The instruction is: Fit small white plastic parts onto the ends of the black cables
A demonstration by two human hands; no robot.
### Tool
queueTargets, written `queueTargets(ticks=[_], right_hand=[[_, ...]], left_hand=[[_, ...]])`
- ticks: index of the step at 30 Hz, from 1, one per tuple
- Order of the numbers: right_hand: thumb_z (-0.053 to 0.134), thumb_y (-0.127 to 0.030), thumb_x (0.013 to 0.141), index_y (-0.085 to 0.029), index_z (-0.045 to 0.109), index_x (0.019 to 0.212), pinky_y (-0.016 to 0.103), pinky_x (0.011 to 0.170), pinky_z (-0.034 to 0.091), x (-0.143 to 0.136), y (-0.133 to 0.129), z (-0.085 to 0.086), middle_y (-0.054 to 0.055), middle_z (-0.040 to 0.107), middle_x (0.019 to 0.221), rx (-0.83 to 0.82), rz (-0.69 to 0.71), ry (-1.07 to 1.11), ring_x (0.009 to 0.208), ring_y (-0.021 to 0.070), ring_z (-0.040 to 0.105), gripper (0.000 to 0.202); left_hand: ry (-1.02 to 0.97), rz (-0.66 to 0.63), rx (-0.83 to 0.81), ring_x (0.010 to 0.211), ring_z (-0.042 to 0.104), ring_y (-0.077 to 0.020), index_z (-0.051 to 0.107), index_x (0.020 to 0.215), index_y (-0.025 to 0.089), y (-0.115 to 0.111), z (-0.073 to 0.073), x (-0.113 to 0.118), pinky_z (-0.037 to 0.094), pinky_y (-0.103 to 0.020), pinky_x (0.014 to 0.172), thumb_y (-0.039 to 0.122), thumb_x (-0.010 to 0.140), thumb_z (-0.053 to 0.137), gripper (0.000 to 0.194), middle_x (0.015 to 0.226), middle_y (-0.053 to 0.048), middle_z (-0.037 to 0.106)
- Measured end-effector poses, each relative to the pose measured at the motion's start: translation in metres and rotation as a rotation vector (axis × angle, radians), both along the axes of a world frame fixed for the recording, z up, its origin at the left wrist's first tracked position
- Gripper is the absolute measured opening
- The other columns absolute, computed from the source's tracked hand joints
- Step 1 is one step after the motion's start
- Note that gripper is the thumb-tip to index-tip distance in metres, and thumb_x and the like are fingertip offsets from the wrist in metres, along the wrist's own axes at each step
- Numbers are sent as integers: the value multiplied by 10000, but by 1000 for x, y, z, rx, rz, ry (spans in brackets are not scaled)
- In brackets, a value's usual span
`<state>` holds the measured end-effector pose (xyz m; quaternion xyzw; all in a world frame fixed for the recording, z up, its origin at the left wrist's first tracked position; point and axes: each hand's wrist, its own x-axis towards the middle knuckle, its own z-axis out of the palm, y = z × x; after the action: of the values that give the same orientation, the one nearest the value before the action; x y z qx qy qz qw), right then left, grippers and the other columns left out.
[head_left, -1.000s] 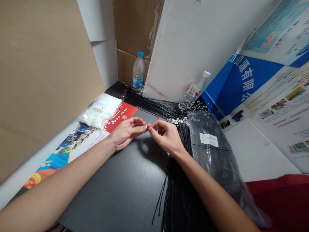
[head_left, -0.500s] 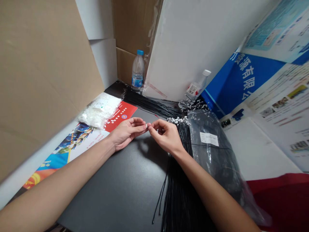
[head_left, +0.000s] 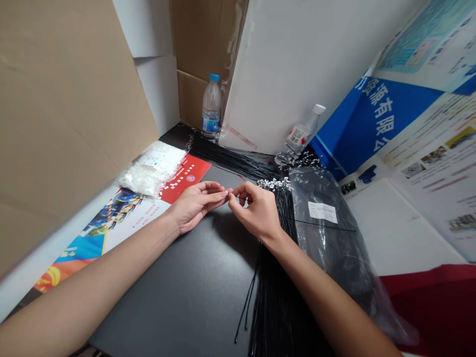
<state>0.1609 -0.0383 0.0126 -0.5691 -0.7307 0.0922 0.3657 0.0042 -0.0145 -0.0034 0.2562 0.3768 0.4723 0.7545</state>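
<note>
Between thumb and finger, my left hand [head_left: 195, 206] pinches a small white connector [head_left: 226, 194]. My right hand [head_left: 256, 208] is closed in a pinch on a thin black wire [head_left: 243, 199], close against the connector. The fingertips of both hands nearly meet above the dark grey table [head_left: 208, 277]. Whether the wire's end sits inside the connector is too small to tell. Under and beside my right forearm lies a thick bundle of black wires [head_left: 277, 277] with white connectors [head_left: 275, 185] at its far end.
A plastic bag of small white pieces [head_left: 154, 168] lies on a printed red and white sheet [head_left: 188, 176] at left. More black wires [head_left: 234, 157] lie behind. Two bottles [head_left: 211, 106] [head_left: 307, 126] stand at the back. A clear bag [head_left: 327, 243] lies right; a cardboard box [head_left: 70, 109] rises left.
The hands have barely moved. A short stretch of black wire now shows by my right fingers, and the white connector is slightly more visible.
</note>
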Motion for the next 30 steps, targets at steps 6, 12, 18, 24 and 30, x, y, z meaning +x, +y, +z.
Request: queueTargets(ticks=[6, 12, 18, 24, 30], right_hand=[[591, -285, 815, -191, 586, 704, 229, 550, 365, -2, -2, -1, -20, 587, 598, 40, 2, 1, 526, 98, 491, 145], [579, -269, 820, -187, 599, 719, 218, 517, 367, -5, -6, -2, -14, 619, 629, 21, 49, 99, 500, 86, 474, 131], [587, -279, 816, -185, 617, 731, 215, 486, 357, -6, -5, -5, -14, 628, 634, 2, 44, 175, 468, 76, 423, 130], [587, -261, 806, -183, 618, 740, 215, 494, 358, -2, -3, -5, -14, 618, 633, 12, 52, 181, 478, 78, 413, 106], [580, -276, 795, -184, 605, 719, 214, 485, 350, -1, -3, -2, -16, 605, 624, -19, 46, 184, 459, 73, 393, 122]], left_hand=[[10, 67, 6, 847, 702, -119, 601, 753, 127, -7, 6, 6, 541, -280, 951, -65, 752, 662, 202, 773, -3, 682], [-29, 106, 92, 921, 702, -147, 589, 762, 141, -11, 7, 9, 526, -315, 974, -24, 704, 725, 221, 803, 3, 692], [-44, 99, 111, 963, 690, -155, 598, 781, 148, -11, 7, 10, 511, -314, 990, -6, 708, 720, 209, 822, 2, 693], [-25, 67, 133, 980, 676, -149, 628, 842, 131, -9, 9, 8, 494, -300, 994, -7, 757, 665, 166, 904, -44, 714], [247, -36, 372, 846, 659, -158, 715, 883, 149, -1, 6, 0, 516, -295, 856, 169, 745, 744, 142, 908, -50, 725]])
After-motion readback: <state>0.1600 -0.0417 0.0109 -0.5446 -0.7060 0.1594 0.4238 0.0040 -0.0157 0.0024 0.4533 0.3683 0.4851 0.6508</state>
